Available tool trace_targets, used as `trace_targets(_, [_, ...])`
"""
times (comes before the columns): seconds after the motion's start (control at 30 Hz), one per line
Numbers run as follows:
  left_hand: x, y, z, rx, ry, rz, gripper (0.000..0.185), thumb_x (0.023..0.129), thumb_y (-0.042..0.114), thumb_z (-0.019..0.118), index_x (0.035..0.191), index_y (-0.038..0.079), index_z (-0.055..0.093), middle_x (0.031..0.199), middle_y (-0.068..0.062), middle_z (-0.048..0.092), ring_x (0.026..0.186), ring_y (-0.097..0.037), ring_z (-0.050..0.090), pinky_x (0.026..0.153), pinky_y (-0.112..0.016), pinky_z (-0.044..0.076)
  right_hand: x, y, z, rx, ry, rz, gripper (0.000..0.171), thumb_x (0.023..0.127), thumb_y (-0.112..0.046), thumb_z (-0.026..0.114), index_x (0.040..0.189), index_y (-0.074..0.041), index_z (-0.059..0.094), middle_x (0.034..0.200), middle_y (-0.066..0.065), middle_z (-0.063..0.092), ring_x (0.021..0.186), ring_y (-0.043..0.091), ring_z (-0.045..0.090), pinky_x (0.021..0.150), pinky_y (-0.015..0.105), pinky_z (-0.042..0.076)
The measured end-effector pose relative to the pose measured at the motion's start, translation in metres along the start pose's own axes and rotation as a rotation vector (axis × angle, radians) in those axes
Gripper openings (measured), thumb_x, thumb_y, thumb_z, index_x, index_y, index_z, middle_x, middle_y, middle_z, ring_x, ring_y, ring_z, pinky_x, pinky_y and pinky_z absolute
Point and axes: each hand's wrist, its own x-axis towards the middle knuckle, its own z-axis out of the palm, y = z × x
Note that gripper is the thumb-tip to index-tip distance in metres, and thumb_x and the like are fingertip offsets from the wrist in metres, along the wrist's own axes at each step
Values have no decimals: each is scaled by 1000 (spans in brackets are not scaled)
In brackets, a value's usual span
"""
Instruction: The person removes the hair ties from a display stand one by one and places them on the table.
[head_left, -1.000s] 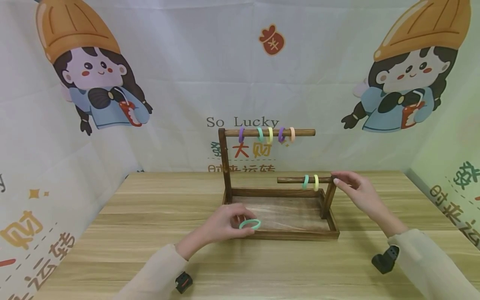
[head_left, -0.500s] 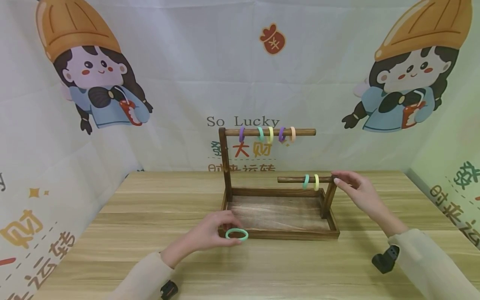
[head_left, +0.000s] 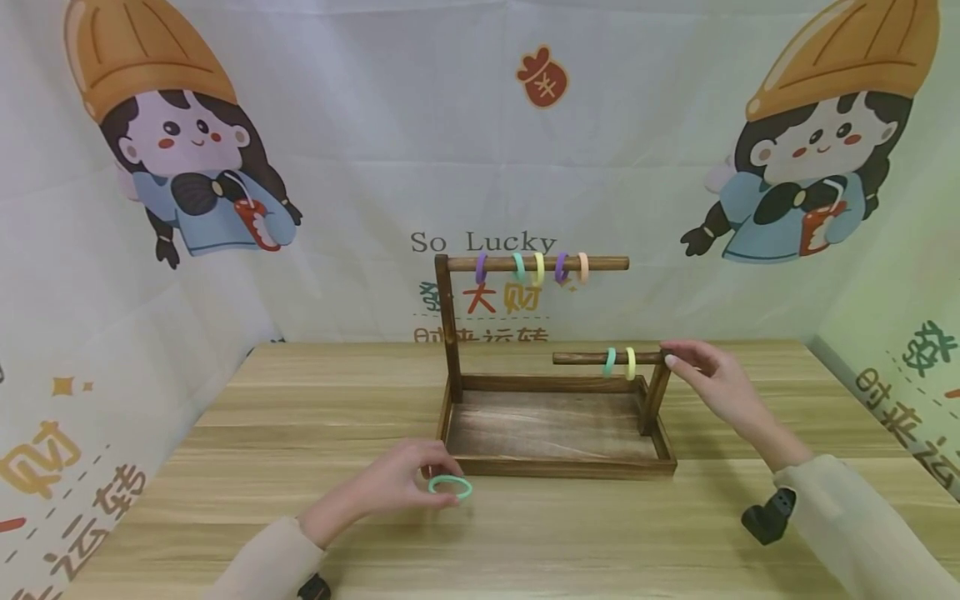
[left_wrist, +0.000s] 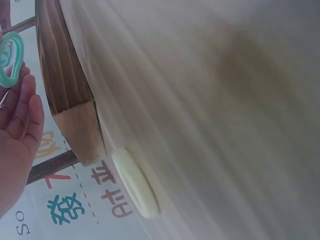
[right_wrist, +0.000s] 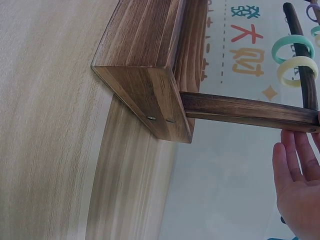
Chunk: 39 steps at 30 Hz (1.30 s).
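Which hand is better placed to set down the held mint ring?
Likely the left hand: it pinches that mint ring in front of the tray, while the right hand holds the short post.

Rack [head_left: 449, 333] on table [head_left: 570, 533], before backdrop [head_left: 360, 167]. Upper bar [head_left: 611, 263]: five rings [head_left: 539, 268]. Lower bar [head_left: 576, 358], to right: two rings [head_left: 631, 364]. Tray [head_left: 555, 467] beneath both. Single ring [head_left: 470, 488] in left hand [head_left: 401, 477], near tray's front left corner.

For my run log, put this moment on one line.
left grip: pinches mint-green ring | right grip: holds short rack post | upper bar: five rings
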Motion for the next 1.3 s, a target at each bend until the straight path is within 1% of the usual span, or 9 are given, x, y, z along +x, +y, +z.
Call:
trace_targets(0.2, [-9,-6,0,48,-36,-23,23,74,28,70,88,10,66,73,5,54,67,-3,45,60,-21,42,0,-1,0,-4,4,-11,40,93,-26,46,123,0,49,118,17,51,98,-1,45,76,15,39])
trace_targets(0.33, [-15,-11,0,83,-59,-13,23,75,29,70,87,9,66,71,8,50,62,-3,43,56,-18,39,-1,-1,1,2,7,-15,40,93,-26,46,122,1,49,118,17,51,97,-2,45,75,14,39])
trace_targets(0.53, [-21,-17,-2,113,-88,-1,23,76,30,68,87,10,65,76,10,52,64,0,44,56,-17,40,0,-1,1,4,8,-18,39,93,-26,46,122,0,49,118,17,51,98,-1,45,76,15,39])
trace_targets(0.77, [-27,-17,-7,110,-131,-71,22,76,29,68,86,11,65,79,10,52,67,-2,46,58,-18,40,-1,-1,0,-6,9,-17,39,93,-26,46,122,-1,50,119,16,51,98,0,45,76,16,39])
trace_targets(0.83, [-29,-17,-8,126,-135,-78,21,75,29,69,86,11,65,79,10,52,67,-3,46,58,-18,39,0,-1,0,-9,10,-14,39,93,-26,46,122,-1,50,119,16,51,100,4,46,75,16,39])
trace_targets(1.0, [-30,-19,-10,162,-137,-70,22,74,31,69,85,13,65,76,11,49,64,-3,43,56,-17,37,-1,-1,0,-20,0,-7,40,93,-25,46,124,0,48,120,17,50,106,24,47,76,16,39])
trace_targets(1.07, [-31,-20,-10,168,-136,-64,22,73,31,70,85,13,65,76,12,49,64,-3,43,56,-17,36,-1,-1,0,-22,-2,-8,40,93,-25,45,124,1,48,120,18,49,106,26,46,76,16,39])
trace_targets(1.13, [-31,-21,-9,172,-135,-60,22,73,32,70,84,14,65,75,12,48,63,-3,43,55,-17,36,-1,-2,0,-21,1,-9,40,93,-25,46,123,1,48,120,17,50,106,23,47,76,15,39])
trace_targets(1.3, [-32,-25,-9,177,-147,-69,23,72,31,71,85,14,64,76,12,48,63,-3,42,54,-17,36,0,-2,0,-22,11,-13,39,93,-26,46,122,0,49,119,16,51,101,6,46,76,15,39])
